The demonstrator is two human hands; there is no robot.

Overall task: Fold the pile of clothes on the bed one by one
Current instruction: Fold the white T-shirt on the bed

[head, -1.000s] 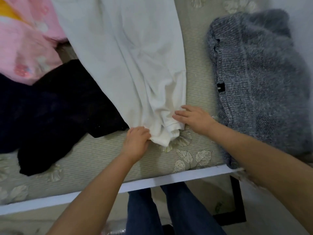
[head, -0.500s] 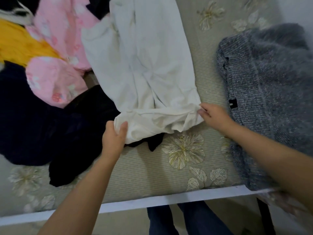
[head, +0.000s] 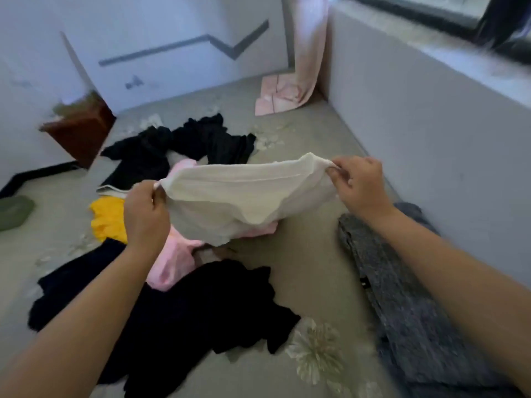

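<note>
A white garment (head: pixel 244 193) hangs stretched in the air above the bed. My left hand (head: pixel 145 214) pinches its left end and my right hand (head: pixel 359 185) pinches its right end. Below it lies the pile: a pink piece (head: pixel 175 259), a yellow piece (head: pixel 107 218), a large dark garment (head: pixel 184 311) near me and black clothes (head: pixel 184 147) farther back. A grey knitted sweater (head: pixel 408 305) lies flat at the right side of the bed.
The bed has a grey-green flowered cover (head: pixel 313 277). A grey wall (head: pixel 431 145) and a window ledge run along the right. A brown box (head: pixel 77 133) stands at the far left, a green item (head: pixel 13 212) at the left edge, pink folded cloth (head: pixel 275 97) at the far end.
Both hands have spread apart along the white garment's hem and lifted it off the bed. The view has tilted up from the bed's edge to the room.
</note>
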